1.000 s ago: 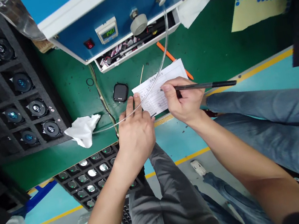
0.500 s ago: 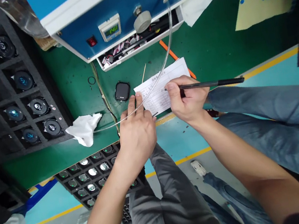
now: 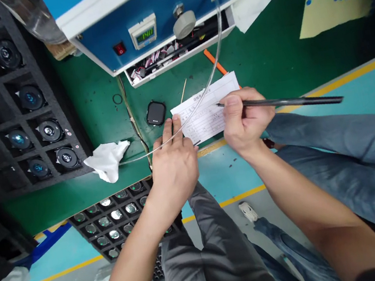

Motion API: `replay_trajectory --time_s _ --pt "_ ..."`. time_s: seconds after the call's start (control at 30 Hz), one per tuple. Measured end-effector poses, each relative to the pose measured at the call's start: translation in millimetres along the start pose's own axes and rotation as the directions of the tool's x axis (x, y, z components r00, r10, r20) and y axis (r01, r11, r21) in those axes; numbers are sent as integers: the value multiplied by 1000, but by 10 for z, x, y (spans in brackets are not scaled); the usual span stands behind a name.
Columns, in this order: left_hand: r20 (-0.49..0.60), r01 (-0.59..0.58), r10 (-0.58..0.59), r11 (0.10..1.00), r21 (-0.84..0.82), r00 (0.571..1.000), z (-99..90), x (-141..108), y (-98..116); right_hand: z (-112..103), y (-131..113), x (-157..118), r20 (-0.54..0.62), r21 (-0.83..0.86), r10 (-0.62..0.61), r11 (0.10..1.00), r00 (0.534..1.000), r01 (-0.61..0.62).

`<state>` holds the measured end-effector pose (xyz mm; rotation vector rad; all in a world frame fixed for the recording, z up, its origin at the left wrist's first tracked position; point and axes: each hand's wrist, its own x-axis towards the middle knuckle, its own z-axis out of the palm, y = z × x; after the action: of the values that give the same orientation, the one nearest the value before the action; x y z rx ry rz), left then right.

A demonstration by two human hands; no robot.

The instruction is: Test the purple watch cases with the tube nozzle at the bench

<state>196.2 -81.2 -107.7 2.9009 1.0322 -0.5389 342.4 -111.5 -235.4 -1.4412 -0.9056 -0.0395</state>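
A printed white form (image 3: 204, 113) with some handwriting lies on the green table. My right hand (image 3: 246, 118) grips a black pen (image 3: 296, 101), its tip over the form's middle. My left hand (image 3: 175, 159) rests at the form's left edge, fingers spread and fingertips touching the paper, holding nothing. Just above those fingertips sits a black square watch (image 3: 156, 113). A clear tube (image 3: 218, 54) hangs from the blue machine, crosses the form and passes by my left hand. Partly under the form is an orange stick (image 3: 215, 62).
The blue machine (image 3: 99, 45) with an open drawer (image 3: 161, 68) stands behind. A black foam tray (image 3: 68, 117) of round watches is at left, near a crumpled white cloth (image 3: 108, 162). Another tray (image 3: 120, 214) sits below the table edge. A person's jeans (image 3: 346, 142) show at right.
My right hand has moved a little to the right with the pen, whose tip is now further right on the form. My left hand stays on the form's edge.
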Motion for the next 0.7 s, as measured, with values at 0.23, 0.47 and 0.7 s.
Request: replay_trajectory --time_s 0.23,0.47,0.7 --pt "-21 -2 1 1000 -10 1000 26 -12 -3 -9 35 27 85 81 109 990 990 -116" --pt "-27 -5 4 1000 -16 1000 31 -27 -2 -87 -113 57 234 94 15 995 972 -38" --pt "-17 -6 6 1000 -18 1000 24 -29 3 -23 -57 -17 265 74 -56 997 963 37"
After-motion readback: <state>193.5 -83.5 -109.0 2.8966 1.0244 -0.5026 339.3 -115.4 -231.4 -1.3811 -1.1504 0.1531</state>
